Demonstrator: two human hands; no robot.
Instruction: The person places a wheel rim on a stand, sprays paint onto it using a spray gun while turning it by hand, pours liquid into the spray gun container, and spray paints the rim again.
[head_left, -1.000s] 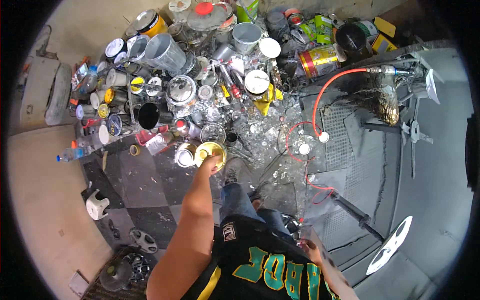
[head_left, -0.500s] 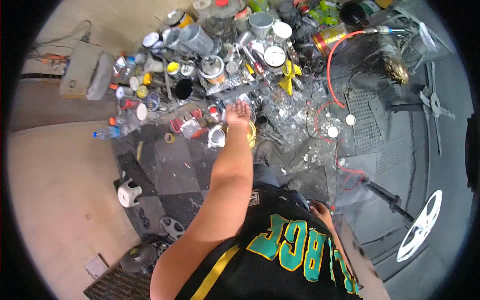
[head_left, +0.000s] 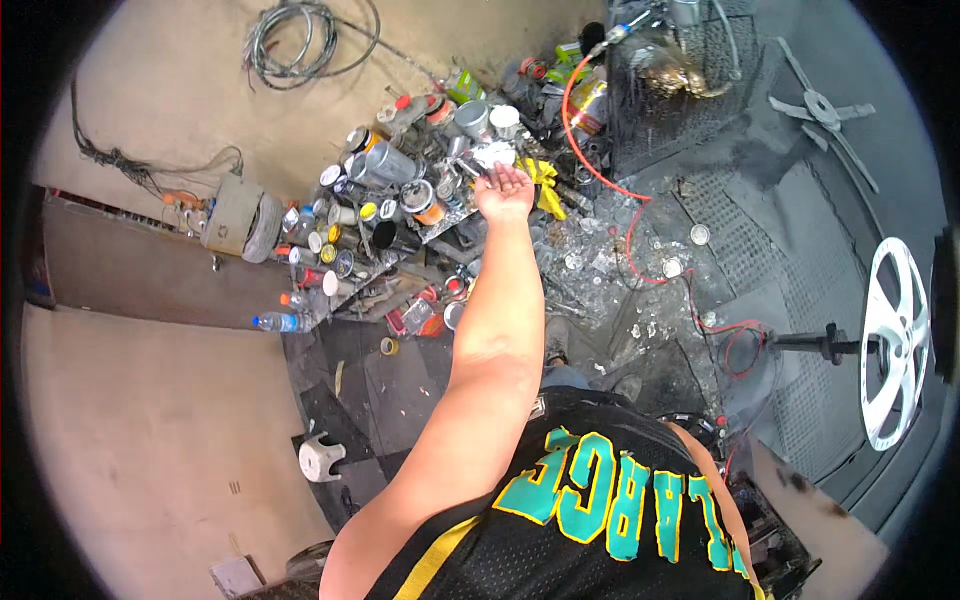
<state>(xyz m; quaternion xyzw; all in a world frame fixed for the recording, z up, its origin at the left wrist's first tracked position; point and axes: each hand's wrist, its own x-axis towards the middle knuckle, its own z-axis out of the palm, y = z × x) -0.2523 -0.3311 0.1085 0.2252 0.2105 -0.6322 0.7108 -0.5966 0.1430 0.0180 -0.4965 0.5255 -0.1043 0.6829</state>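
My left arm stretches forward over the crowded workbench. At its end my left hand (head_left: 505, 193) is open, palm up, the fingers apart and slightly curled, with nothing seen in it. Just beyond the fingertips is a round white lid (head_left: 493, 153); whether they touch it I cannot tell. A crumpled yellow cloth (head_left: 543, 185) lies to the right of the hand. To its left stands a can with an orange band (head_left: 422, 203). Grey plastic cups (head_left: 393, 163) are farther left. Only part of my right arm (head_left: 708, 462) shows at my side; the right hand is out of sight.
A red hose (head_left: 567, 112) runs down onto the littered floor. At the right, a silver wheel (head_left: 893, 343) hangs on a stand. A white stool (head_left: 320, 458) and a tape roll (head_left: 388, 346) are on the left. Bottles, including a clear one (head_left: 280, 322), line the bench's left end.
My left hand has moved farther forward, from above the bench's near edge to beside the white lid. My right hand has left the view. The whole view has shifted, showing more wall.
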